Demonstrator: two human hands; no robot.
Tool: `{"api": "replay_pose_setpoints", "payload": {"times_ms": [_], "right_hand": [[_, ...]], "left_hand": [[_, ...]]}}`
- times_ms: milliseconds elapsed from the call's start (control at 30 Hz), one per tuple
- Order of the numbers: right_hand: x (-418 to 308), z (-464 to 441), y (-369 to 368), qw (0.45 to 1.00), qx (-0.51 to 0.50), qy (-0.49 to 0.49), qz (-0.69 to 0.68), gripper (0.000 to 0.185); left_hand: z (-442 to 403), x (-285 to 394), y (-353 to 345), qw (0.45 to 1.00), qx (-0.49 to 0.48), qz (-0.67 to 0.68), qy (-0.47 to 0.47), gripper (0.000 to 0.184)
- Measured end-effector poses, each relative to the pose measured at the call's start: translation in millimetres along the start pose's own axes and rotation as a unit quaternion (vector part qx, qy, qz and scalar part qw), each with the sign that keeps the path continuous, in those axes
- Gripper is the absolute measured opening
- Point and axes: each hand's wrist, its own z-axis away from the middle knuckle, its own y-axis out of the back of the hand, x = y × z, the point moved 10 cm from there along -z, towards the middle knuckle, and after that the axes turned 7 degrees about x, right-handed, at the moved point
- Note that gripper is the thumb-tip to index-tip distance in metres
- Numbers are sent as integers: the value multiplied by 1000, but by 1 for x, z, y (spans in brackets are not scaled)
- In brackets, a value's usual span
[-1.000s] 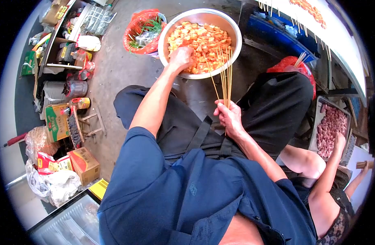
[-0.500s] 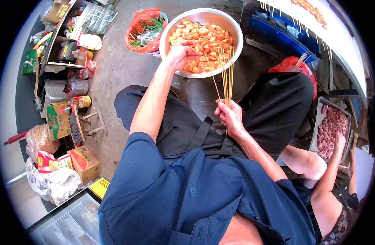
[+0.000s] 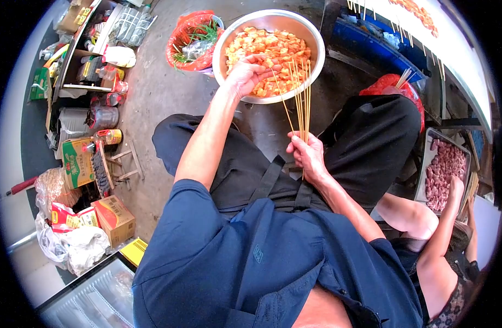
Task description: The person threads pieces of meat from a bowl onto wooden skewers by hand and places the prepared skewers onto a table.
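A wide metal bowl [image 3: 318,54] holds many orange, marinated meat pieces [image 3: 283,46]. Over its near left side, my left hand [image 3: 245,76] is closed, its fingertips pinching what looks like a piece of the meat at the tip of one skewer. My right hand [image 3: 308,156], in front of my lap, is closed round the lower ends of several thin bamboo skewers [image 3: 303,109]. Most of them fan upward with their tips in front of the bowl, while one leans left to my left fingers.
Left of the bowl stands a red-bagged container [image 3: 177,46] with greens. A white table [image 3: 464,60] with skewered meat is at upper right. Another person's hand [image 3: 454,188] reaches into a tray of dark red meat [image 3: 442,164]. Shelves with jars [image 3: 103,117] and boxes [image 3: 114,218] line the left.
My left hand has moved a little right, its fingers now at the tip of the leaning skewer. My right hand and the skewers have hardly moved.
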Motion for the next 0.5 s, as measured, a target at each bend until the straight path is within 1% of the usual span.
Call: {"api": "replay_pose_setpoints", "payload": {"times_ms": [67,133,267,333,367,433,500], "right_hand": [[0,-1,0,1000,1,1,0,15],[1,0,0,1000,2,1,1,15],[-4,1,-2,1000,0,16,7,15],[-5,1,-2,1000,-2,20,7,16],[-6,1,-3,999,-4,29,19,16],[-7,1,-3,999,-6,38,30,16],[-7,0,-2,999,-2,37,23,17]], "left_hand": [[-1,-2,-1,1000,-6,12,1,22],[-3,-7,0,1000,-7,-20,3,26],[-2,-12,-1,1000,-3,-6,4,27],[1,-10,-2,996,17,-92,-14,24],[2,-9,-3,996,17,-92,-14,24],[1,-9,-2,989,12,-145,-13,26],[1,-6,-3,992,11,-122,-19,25]]}}
